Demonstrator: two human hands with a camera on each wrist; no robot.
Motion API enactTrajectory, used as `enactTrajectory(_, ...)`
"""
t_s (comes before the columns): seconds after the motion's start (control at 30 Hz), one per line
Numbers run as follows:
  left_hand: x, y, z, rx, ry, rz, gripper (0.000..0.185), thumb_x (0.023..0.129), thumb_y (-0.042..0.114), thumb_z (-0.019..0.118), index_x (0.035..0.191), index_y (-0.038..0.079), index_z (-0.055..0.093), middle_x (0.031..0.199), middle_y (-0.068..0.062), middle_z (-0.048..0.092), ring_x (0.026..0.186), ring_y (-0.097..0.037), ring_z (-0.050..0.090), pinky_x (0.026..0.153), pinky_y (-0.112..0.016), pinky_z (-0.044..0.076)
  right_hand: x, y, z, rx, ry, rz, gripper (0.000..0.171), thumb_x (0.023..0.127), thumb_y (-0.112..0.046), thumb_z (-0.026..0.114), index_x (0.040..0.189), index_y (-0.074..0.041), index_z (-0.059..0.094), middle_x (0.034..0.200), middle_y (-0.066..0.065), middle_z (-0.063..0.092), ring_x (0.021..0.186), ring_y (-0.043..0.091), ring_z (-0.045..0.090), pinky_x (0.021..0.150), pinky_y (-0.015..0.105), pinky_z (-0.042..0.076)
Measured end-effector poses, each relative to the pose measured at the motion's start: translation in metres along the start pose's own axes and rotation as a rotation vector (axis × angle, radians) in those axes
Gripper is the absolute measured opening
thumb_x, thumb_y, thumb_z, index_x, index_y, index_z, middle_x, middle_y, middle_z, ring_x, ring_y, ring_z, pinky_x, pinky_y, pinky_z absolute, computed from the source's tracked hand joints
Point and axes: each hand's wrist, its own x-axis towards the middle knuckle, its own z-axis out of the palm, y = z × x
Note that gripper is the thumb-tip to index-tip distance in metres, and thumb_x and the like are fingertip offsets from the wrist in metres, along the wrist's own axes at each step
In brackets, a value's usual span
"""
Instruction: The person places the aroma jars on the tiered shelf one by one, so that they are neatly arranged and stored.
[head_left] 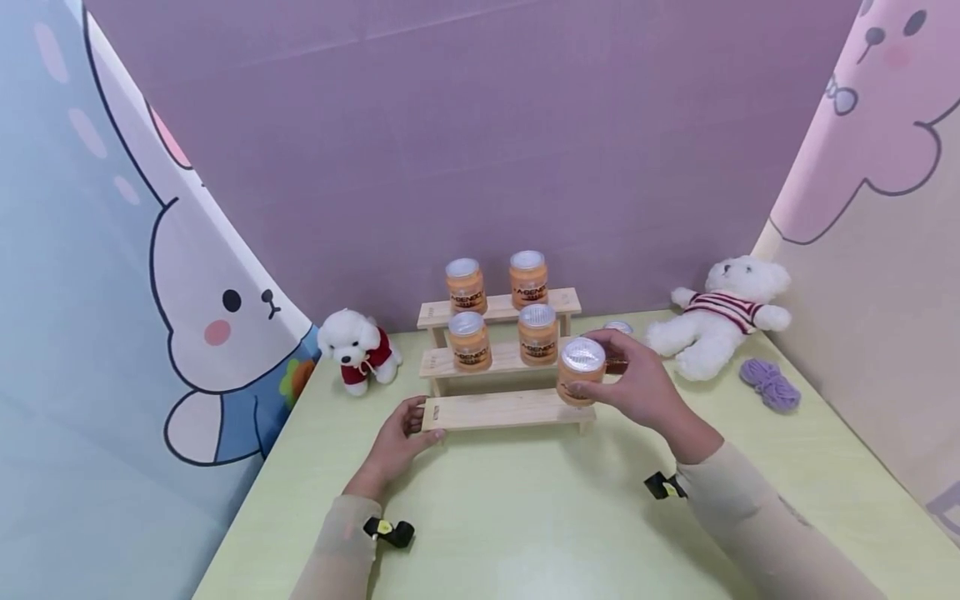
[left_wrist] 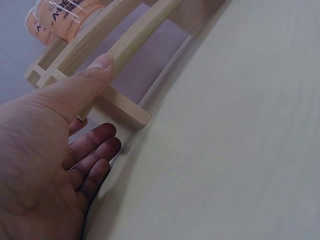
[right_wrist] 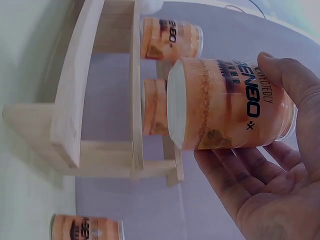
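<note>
A three-step wooden stand (head_left: 498, 410) sits at the back of the pale green table (head_left: 525, 517). Two orange jars with clear lids (head_left: 495, 283) stand on its top step and two more (head_left: 504, 337) on the middle step. My right hand (head_left: 609, 367) grips another orange jar (head_left: 581, 371), upright, just over the right end of the lowest step; in the right wrist view my thumb and fingers (right_wrist: 235, 175) wrap this jar (right_wrist: 230, 105). My left hand (head_left: 416, 425) rests at the lowest step's left end, thumb (left_wrist: 95, 70) on the plank, fingers straight on the table.
One more jar (head_left: 618, 327) stands on the table behind my right hand. A white plush dog in red (head_left: 358, 350) sits left of the stand. A white bear in a striped top (head_left: 720, 321) and purple yarn (head_left: 770, 383) lie to the right. Printed panels wall in the table.
</note>
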Motion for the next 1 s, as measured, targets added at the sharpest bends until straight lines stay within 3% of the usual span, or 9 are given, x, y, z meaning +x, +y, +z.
enactTrajectory(0.2,0.001,0.001,-0.001,-0.002,0.002,0.006,0.074,0.088,0.023,0.087,0.151,0.013,0.049,0.128,-0.010,0.064,0.115,-0.025,0.062,0.104,-0.042,0.048,0.007,-0.003,0.017,0.070,-0.048,-0.014,0.070,0.074,-0.023,0.099,0.134,-0.012,0.064,0.121,0.007,0.069,0.107,0.031,0.067,0.091,0.054,0.056)
enactTrajectory(0.37,0.001,-0.001,-0.002,0.001,0.000,0.014,0.074,0.088,0.026,0.088,0.150,0.013,0.049,0.127,-0.009,0.064,0.114,-0.025,0.062,0.102,-0.040,0.049,0.010,-0.004,0.033,0.085,-0.068,-0.036,0.067,0.073,-0.023,0.099,0.131,-0.016,0.066,0.122,0.003,0.069,0.106,0.026,0.069,0.089,0.046,0.058)
enactTrajectory(0.63,-0.001,0.000,-0.003,-0.004,-0.004,0.014,0.075,0.088,0.028,0.088,0.150,0.013,0.049,0.127,-0.009,0.064,0.115,-0.024,0.062,0.103,-0.042,0.049,0.009,-0.009,0.060,0.088,-0.115,0.002,0.068,0.074,-0.025,0.099,0.132,-0.017,0.065,0.124,0.003,0.069,0.106,0.029,0.069,0.092,0.052,0.058)
enactTrajectory(0.83,-0.002,0.000,-0.003,-0.004,-0.007,0.005,0.075,0.088,0.027,0.088,0.151,0.015,0.049,0.129,-0.008,0.064,0.116,-0.024,0.061,0.104,-0.041,0.049,0.015,-0.009,0.083,0.095,-0.123,0.002,0.071,0.073,-0.026,0.099,0.134,-0.015,0.065,0.124,0.004,0.069,0.104,0.024,0.070,0.089,0.042,0.059)
enactTrajectory(1.0,-0.002,0.000,-0.001,-0.006,-0.007,0.016,0.074,0.090,0.026,0.086,0.151,0.012,0.048,0.130,-0.011,0.063,0.116,-0.025,0.061,0.102,-0.039,0.049,0.021,-0.006,0.101,0.085,-0.127,-0.019,0.069,0.072,-0.028,0.100,0.131,-0.018,0.067,0.121,0.001,0.070,0.103,0.023,0.070,0.088,0.041,0.059)
